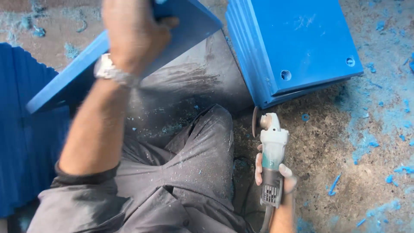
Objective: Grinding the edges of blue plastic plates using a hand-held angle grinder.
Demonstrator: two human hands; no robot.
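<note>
A flat blue plastic panel (pixel 77 73), smooth-faced and square-edged, tilts up over the person's grey-trousered knee (pixel 207 138), gripped at its upper end by the left hand (pixel 131 28), fingers wrapped over the edge. Below and to the right of the panel, the right hand (pixel 276 174) is closed around a white-and-grey angle grinder (pixel 271 151), disc pointing toward a stack of drilled blue plastic sheets (pixel 297 43). Held one-handed, the panel could slip, or the disc could catch the trousers if the grinder swings inward.
</note>
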